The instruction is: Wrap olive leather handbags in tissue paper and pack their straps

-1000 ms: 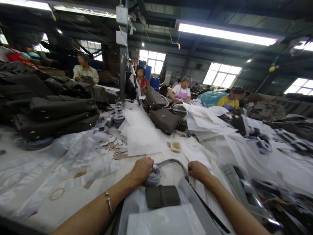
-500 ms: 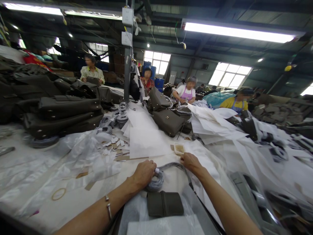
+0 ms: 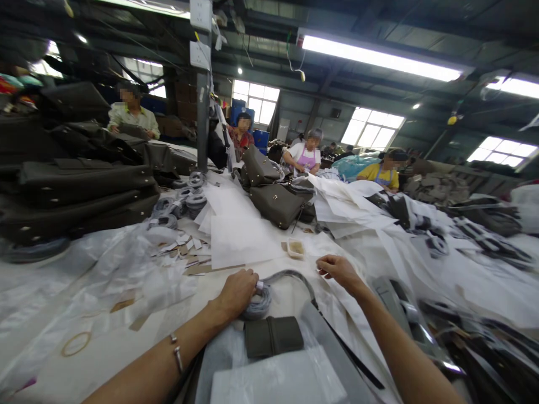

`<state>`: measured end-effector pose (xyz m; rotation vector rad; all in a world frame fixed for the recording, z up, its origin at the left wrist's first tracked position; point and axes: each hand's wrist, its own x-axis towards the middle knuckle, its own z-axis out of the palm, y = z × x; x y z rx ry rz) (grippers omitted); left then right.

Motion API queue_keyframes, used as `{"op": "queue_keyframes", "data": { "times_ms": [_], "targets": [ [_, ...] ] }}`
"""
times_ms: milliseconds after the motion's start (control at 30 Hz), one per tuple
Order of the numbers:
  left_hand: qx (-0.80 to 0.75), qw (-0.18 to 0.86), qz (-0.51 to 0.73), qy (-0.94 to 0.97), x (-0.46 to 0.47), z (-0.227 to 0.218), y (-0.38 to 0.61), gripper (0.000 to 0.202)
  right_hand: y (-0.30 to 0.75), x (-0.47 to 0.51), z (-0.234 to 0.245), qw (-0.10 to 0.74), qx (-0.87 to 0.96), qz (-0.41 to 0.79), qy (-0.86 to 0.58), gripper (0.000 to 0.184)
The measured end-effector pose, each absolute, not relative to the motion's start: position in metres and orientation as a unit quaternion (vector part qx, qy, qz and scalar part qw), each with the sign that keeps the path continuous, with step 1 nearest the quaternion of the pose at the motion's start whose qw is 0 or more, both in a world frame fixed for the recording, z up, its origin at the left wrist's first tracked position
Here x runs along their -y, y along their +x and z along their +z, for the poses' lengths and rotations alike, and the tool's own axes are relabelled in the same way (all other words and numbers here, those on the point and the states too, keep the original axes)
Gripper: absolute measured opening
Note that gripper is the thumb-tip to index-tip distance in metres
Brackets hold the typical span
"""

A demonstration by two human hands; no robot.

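My left hand (image 3: 239, 292) is closed on the near-left side of a coiled strap (image 3: 257, 304) in greyish wrapping, with a white band at its top. From the coil a loose length of dark strap (image 3: 290, 275) arches right and down. My right hand (image 3: 337, 270) hovers right of a small clear dish (image 3: 295, 248) with yellowish contents. Its thumb and fingertips are pinched together; whatever is between them is too small to make out. Closer to me, a dark olive folded pouch (image 3: 273, 335) lies on clear plastic, above a white wrapped sheet (image 3: 280, 379).
Dark handbags (image 3: 80, 193) are piled at the left, more bags (image 3: 280, 203) stand ahead. White paper sheets (image 3: 240, 241), small card pieces (image 3: 191, 247) and wrapped coils (image 3: 196, 199) cover the table. A metal post (image 3: 203, 112) rises at its far side. Several people work beyond.
My right hand has moved away from the small dish, to its right. The left hand stays on the coiled strap. The whole view has swung to the right.
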<state>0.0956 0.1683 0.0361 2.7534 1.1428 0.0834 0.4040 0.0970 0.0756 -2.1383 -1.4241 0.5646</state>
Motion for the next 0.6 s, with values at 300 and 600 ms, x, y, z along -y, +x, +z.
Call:
{"op": "queue_keyframes", "data": {
  "times_ms": [300,600],
  "targets": [
    [-0.369,0.062,0.021,0.927,-0.171,0.038,0.097,0.014,0.378,0.114,0.13,0.235,0.411,0.542,-0.694,0.048],
    [-0.357,0.034,0.011,0.934,-0.171,0.041,0.097,0.019,0.342,0.183,0.126,0.322,0.397,0.31,-0.802,0.027]
  ]
}}
